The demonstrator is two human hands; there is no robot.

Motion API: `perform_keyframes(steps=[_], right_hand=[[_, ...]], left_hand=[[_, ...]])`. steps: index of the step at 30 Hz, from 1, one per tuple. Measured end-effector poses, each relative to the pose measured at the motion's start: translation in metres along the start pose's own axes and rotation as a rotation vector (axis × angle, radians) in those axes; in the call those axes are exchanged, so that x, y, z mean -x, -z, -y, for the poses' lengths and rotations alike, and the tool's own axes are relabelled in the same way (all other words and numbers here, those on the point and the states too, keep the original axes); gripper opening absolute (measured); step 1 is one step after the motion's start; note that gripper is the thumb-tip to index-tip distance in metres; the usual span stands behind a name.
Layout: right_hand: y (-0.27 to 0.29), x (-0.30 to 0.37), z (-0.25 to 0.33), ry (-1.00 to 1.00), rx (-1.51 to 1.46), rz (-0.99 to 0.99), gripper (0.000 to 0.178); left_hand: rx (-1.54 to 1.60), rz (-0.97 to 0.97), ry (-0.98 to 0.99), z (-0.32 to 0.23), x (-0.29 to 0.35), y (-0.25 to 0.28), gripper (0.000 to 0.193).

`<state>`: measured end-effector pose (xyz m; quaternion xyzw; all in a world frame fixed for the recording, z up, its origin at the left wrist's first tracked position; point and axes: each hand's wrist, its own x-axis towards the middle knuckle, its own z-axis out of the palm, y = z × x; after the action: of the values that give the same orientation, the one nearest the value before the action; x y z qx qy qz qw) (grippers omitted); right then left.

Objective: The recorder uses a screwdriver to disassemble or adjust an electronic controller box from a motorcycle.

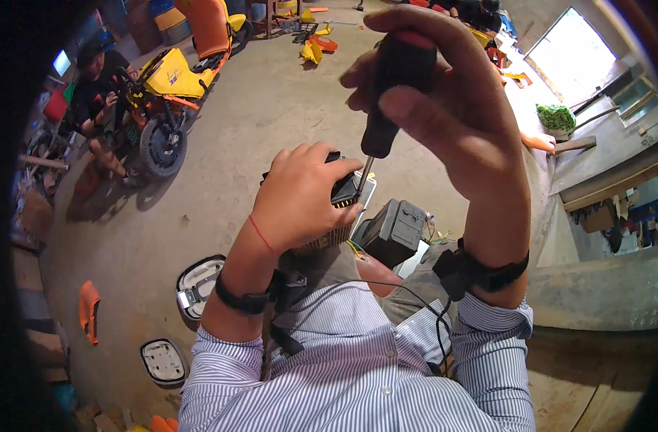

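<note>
Our right hand (462,126) pinches the screwdriver (378,129), tip at the right edge of the box (345,189); our left hand (300,187) clasps it just beyond our lap (325,268). We'd best keep the screwdriver straight, pressing evenly.

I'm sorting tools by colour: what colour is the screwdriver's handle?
The handle is black with a red end; it shows best in the head view.

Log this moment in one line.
left hand: holding black-topped unit | right hand: gripping screwdriver, shaft at unit's edge | nearby: black box
</note>
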<state>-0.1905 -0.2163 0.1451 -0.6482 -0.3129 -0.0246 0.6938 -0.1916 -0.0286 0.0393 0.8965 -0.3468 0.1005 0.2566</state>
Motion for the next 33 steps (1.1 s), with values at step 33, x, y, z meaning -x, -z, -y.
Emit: perform_keyframes(steps=[33], right_hand=[[0.005,-0.009,-0.015,-0.033,-0.280,0.118,0.028]], left_hand=[[-0.024,0.087,0.012,-0.009,-0.001,0.004,0.047]])
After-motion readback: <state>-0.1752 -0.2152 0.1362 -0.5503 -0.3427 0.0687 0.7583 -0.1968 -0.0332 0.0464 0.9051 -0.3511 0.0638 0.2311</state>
